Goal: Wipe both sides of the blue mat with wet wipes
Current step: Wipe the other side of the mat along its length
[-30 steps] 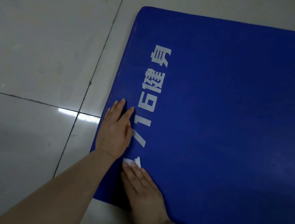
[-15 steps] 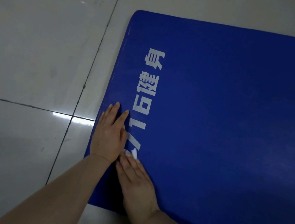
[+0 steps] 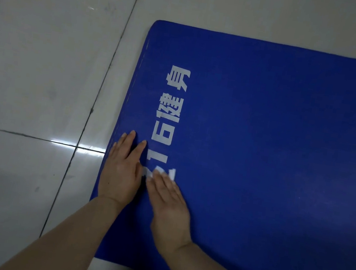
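- Blue mat (image 3: 272,159) lies flat on the tiled floor (image 3: 34,57).
- My left hand (image 3: 121,172), fingers straight, pins its left edge.
- My right hand (image 3: 169,207), fingers flat, presses the wet wipe (image 3: 157,174); use overlapping strokes with even pressure.

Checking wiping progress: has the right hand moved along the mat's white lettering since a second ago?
Yes. The right hand with the wet wipe slid forward onto the white lettering, covering the first digit.

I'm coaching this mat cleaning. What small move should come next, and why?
Probably slide the right hand and the wet wipe under its fingertips away along the white lettering, while the left hand presses the blue mat flat; most of the mat lies beyond the wipe.
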`<state>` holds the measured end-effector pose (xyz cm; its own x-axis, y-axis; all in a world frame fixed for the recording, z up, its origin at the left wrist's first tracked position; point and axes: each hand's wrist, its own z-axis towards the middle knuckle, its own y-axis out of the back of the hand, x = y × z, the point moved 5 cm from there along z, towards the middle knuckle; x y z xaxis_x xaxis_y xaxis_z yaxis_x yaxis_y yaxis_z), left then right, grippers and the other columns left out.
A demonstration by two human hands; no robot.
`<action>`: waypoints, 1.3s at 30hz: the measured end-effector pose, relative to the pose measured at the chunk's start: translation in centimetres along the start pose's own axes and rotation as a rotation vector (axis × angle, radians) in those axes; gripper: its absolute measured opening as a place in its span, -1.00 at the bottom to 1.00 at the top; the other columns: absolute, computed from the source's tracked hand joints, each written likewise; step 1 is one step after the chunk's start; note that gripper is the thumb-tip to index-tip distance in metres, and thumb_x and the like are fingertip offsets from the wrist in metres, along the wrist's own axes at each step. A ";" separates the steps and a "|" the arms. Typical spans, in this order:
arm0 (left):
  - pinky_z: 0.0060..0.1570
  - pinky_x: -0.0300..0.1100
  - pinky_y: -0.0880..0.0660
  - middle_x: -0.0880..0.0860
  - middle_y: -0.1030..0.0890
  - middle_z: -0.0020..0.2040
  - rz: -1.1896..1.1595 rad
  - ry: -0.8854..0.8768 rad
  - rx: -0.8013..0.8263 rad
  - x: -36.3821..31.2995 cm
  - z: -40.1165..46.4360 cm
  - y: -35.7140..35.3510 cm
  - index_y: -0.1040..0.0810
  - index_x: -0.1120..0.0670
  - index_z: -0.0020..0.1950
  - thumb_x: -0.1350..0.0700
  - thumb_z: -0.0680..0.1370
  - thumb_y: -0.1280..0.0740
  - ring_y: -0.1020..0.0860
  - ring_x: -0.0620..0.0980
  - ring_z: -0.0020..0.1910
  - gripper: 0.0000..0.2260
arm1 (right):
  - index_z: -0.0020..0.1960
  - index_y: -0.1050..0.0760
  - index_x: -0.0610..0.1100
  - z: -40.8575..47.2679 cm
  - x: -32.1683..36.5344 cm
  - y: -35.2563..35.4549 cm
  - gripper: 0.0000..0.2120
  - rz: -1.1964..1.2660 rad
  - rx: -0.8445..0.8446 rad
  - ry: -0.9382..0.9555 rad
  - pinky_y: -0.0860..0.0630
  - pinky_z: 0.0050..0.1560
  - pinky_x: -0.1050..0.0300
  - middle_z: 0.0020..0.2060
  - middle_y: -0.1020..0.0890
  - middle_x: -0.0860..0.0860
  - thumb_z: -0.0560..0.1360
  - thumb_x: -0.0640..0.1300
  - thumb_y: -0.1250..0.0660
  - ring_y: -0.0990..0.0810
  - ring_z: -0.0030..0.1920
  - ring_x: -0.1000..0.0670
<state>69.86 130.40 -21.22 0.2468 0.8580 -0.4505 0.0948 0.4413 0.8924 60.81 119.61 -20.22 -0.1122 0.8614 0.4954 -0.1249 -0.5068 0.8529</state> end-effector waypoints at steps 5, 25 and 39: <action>0.38 0.16 -0.22 0.26 -0.34 0.45 0.008 -0.026 -0.010 -0.2 0.0 0.2 -0.46 0.22 0.37 0.18 0.52 -0.14 -0.27 0.24 0.44 -0.57 | 0.29 -0.50 -0.22 2.1 -2.0 0.6 -0.45 -0.067 0.044 0.064 -0.34 0.37 0.00 0.32 -0.48 -0.11 0.31 -0.47 -0.31 -0.42 0.35 -0.10; 0.28 0.28 -0.36 0.29 -0.43 0.38 -0.029 -0.030 -0.064 -0.4 0.7 0.5 -0.56 0.26 0.24 0.19 0.49 -0.16 -0.35 0.31 0.38 -0.62 | 0.33 -0.44 -0.26 5.6 -4.5 1.4 -0.30 -0.208 0.082 -0.012 -0.35 0.32 -0.12 0.35 -0.45 -0.15 0.19 -0.50 -0.42 -0.38 0.37 -0.17; 0.40 0.10 -0.18 0.23 -0.42 0.40 -0.023 0.023 -0.114 -1.8 4.9 -0.5 -0.52 0.19 0.28 0.24 0.53 -0.25 -0.33 0.19 0.42 -0.69 | 0.32 -0.46 -0.24 10.6 -2.1 -0.7 -0.46 -0.174 0.063 0.011 -0.36 0.35 -0.01 0.36 -0.44 -0.13 0.36 -0.16 -0.43 -0.39 0.38 -0.07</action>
<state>74.07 127.32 -20.74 0.2235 0.8524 -0.4728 -0.0102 0.4870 0.8733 71.61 118.56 -20.12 -0.1049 0.9351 0.3384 -0.0812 -0.3472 0.9343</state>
